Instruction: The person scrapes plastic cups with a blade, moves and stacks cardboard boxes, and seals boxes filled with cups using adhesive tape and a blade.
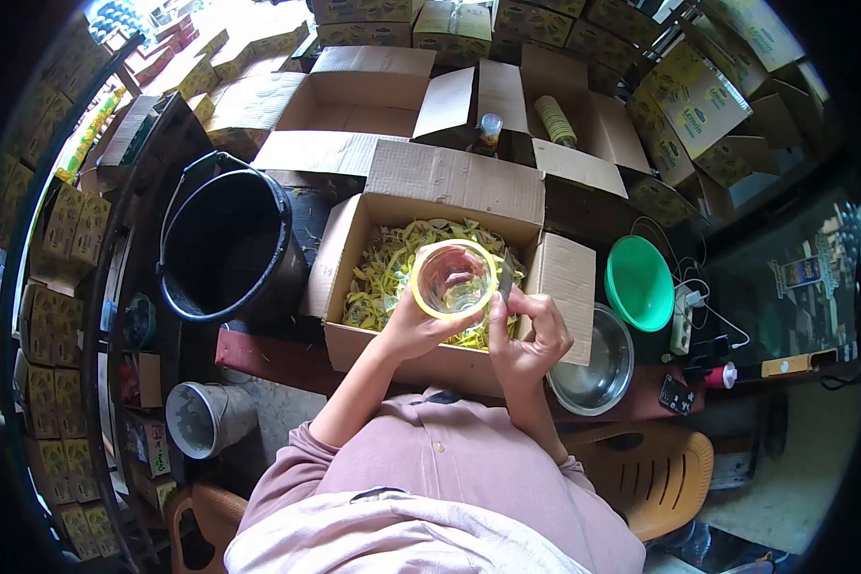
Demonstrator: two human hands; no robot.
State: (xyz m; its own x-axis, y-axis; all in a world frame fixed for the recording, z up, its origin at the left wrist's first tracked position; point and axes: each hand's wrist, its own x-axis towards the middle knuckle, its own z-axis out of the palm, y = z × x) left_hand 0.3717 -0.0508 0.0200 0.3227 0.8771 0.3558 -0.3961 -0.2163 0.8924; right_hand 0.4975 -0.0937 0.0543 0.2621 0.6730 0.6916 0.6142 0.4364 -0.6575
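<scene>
My left hand (413, 323) is wrapped round a clear cup (455, 287) with a yellow rim, its open mouth turned up toward me. Close by on the right, my right hand (534, 335) pinches a small dark knife (506, 275), the blade pointing up beside the rim. Whether the blade touches the cup, I cannot tell. Both hands are above an open cardboard box (392, 346) filled with yellow and white strips (378, 273), partly hidden by the hands and the cup.
A black bucket (225, 244) stands left of the box, a grey bucket (210, 418) lower down. To the right are a green basin (639, 284), a metal bowl (593, 368), a power strip (681, 325) and a phone (676, 393). Behind, an open carton (569, 158) holds stacked cups (555, 121).
</scene>
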